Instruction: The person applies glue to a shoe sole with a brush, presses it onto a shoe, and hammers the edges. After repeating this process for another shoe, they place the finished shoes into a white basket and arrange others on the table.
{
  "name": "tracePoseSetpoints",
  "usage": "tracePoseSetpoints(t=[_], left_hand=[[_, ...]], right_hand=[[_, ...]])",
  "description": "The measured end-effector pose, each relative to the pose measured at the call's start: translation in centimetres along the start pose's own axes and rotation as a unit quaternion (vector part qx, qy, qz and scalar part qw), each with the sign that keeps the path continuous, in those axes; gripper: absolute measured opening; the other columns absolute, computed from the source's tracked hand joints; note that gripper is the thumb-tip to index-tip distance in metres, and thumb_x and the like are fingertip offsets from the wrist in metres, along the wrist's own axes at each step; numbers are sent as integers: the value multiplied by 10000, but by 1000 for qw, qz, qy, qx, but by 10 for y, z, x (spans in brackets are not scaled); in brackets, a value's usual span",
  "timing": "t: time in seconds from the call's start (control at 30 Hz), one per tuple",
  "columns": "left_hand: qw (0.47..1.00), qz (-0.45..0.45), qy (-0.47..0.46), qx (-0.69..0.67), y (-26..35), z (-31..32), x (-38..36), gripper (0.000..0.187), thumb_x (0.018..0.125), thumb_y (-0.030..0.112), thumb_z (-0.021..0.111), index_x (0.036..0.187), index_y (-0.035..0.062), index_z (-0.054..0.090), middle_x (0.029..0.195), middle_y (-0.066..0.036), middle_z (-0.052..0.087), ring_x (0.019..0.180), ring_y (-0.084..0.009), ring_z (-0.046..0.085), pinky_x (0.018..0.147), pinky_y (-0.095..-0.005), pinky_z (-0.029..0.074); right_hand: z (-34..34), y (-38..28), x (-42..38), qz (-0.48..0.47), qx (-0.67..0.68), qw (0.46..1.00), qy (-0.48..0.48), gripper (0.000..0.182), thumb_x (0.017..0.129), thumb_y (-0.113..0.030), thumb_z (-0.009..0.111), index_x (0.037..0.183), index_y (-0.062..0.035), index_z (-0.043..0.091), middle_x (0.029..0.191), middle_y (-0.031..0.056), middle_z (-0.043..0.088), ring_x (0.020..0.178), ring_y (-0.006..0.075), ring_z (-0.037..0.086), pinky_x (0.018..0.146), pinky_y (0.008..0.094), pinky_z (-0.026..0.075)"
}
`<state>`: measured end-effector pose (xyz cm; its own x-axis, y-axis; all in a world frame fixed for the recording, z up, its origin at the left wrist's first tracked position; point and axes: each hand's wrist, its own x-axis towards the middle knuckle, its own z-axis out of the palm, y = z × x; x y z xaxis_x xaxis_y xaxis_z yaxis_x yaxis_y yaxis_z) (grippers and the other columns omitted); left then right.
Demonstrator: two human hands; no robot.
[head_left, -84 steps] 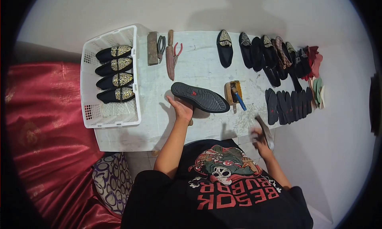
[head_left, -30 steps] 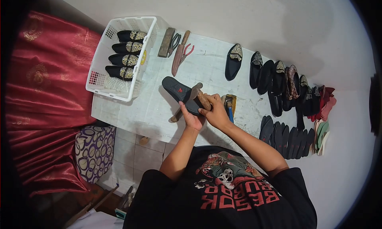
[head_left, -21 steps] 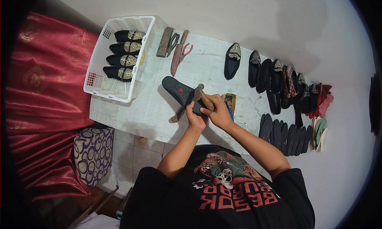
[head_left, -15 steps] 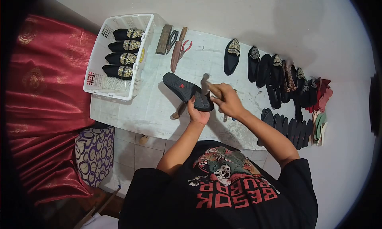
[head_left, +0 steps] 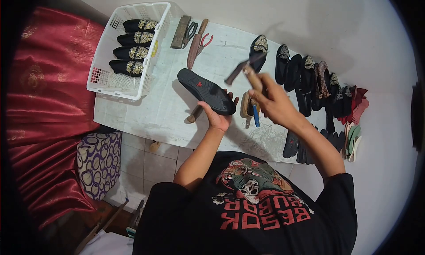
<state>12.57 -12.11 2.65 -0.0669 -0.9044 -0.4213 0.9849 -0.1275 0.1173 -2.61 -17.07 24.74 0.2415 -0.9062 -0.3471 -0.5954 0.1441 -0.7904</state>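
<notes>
My left hand (head_left: pixel 217 117) is wrapped round the heel end of a black shoe (head_left: pixel 204 89), whose ridged sole with a small red mark faces up. In my right hand (head_left: pixel 275 103) is a hammer (head_left: pixel 253 79), gripped by its wooden handle. Its dark head is slightly blurred and stands to the right of the sole, apart from it. Below the shoe, a wooden handle (head_left: pixel 193 115) shows on the table, its other end hidden. A blue-handled tool (head_left: pixel 256 117) lies beside a brownish block (head_left: pixel 245 105), under my right hand.
At the left stands a white plastic basket (head_left: pixel 142 84) with several black, gold-trimmed shoes. Pliers (head_left: pixel 206 41), a wooden-handled tool (head_left: pixel 193 51) and a dark block (head_left: pixel 180 32) lie at the back. More shoes (head_left: pixel 283 64) line the wall, with loose soles (head_left: pixel 291 144) at the right.
My right hand has lifted the hammer away from the heel end of the sole, up and to the right. My left fingers have shifted to the shoe's side. The view has moved slightly.
</notes>
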Motion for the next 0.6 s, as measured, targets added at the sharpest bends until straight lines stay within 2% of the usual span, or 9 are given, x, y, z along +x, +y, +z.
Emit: tracePoseSetpoints(t=[0.07,0.13,0.2,0.3,0.33,0.4,0.5,0.6], left_hand=[[1000,-9,7,0,0,-4,0,1053,696,957,557,1355,135,567,1222,-74,673,1148,-251,646,1039,-499,506],[1000,1,-9,-12,-2,-6,2,1048,734,962,523,1351,116,569,1227,-83,673,1154,-256,646,1045,-483,505],[1000,5,-8,-14,-2,-6,5,1025,783,949,497,1342,92,574,1227,-95,673,1148,-260,646,1039,-466,509],[999,5,34,-7,1,-2,7,964,867,895,475,1323,53,584,1217,-116,673,1117,-268,645,1012,-443,523],[998,10,59,-11,0,-1,7,943,888,872,470,1320,42,587,1214,-123,673,1103,-271,643,1001,-438,527],[996,6,88,-19,-2,-1,6,916,909,845,469,1321,36,592,1210,-130,674,1086,-276,641,985,-435,533],[995,6,98,-19,-2,0,6,887,917,839,455,1347,76,594,1213,-132,676,1087,-282,643,982,-436,535],[993,35,114,-4,-1,19,1,834,936,830,439,1351,123,588,1189,-106,680,1104,-254,658,1006,-425,520]], right_hand=[[-9,-27,-10,-77,-26,991,107,448,1035,-271,658,1339,14,494,908,228,644,829,305,685,745,413,521],[-8,-30,-17,-175,-16,961,212,481,1019,-183,689,1392,16,461,1089,225,649,913,299,684,811,393,533],[9,7,-14,-279,15,924,261,499,1012,-122,676,1407,52,427,1131,211,646,931,288,674,827,385,535],[37,53,-28,-224,-60,969,89,506,999,-115,662,1391,63,397,1093,278,664,791,401,703,726,450,564],[49,51,-28,-161,-181,968,60,512,1005,-175,651,1394,48,404,1060,319,672,798,486,691,692,532,561],[67,57,-25,-79,-190,978,-36,482,1045,-232,593,1422,3,407,1110,325,681,991,539,654,811,566,538],[67,50,-20,-54,-181,980,-57,463,1038,-205,597,1413,2,420,1099,313,689,978,535,660,810,548,542],[39,29,-5,-73,-104,988,-85,446,1032,-212,602,1384,11,441,911,315,685,838,535,664,691,568,523]])
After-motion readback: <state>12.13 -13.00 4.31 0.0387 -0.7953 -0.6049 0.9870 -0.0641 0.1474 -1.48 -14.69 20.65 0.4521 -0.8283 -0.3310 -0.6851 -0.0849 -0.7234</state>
